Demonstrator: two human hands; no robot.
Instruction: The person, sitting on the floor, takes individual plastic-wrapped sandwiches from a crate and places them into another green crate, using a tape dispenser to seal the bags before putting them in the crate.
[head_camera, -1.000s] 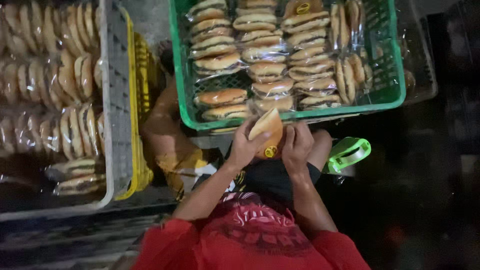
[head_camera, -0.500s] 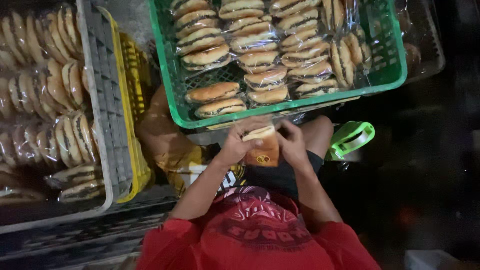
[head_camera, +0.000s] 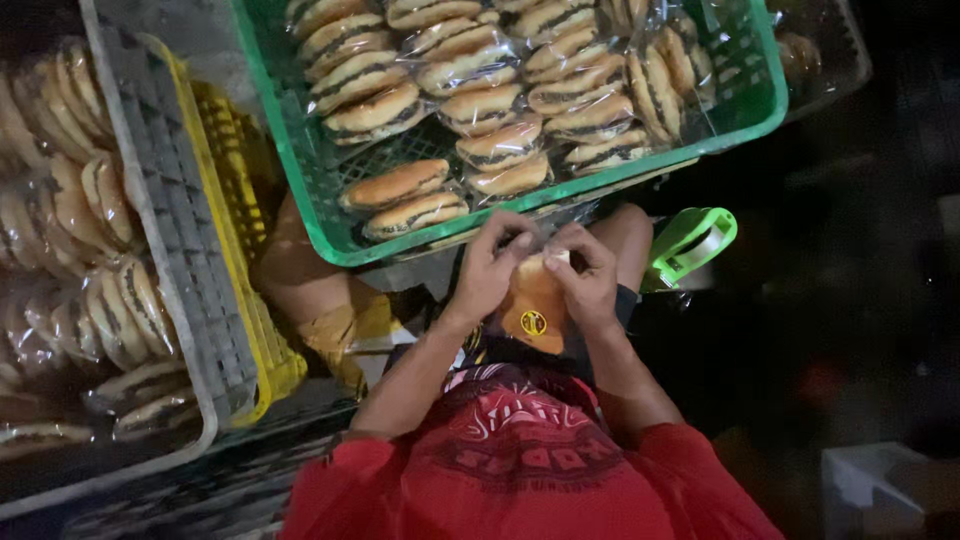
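Below the green crate (head_camera: 300, 150), the left hand (head_camera: 490, 268) and right hand (head_camera: 588, 275) both grip a wrapped bun (head_camera: 535, 305), its long axis pointing toward the person.

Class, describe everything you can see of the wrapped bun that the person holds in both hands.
The wrapped bun is a golden-brown filled bun in a clear plastic bag, with a small round yellow sticker on the lower part of the wrapper. It is held just below the near rim of the green crate. The left hand grips its left side and the right hand its right, fingers pinching the top of the wrapper. Nothing else touches it.
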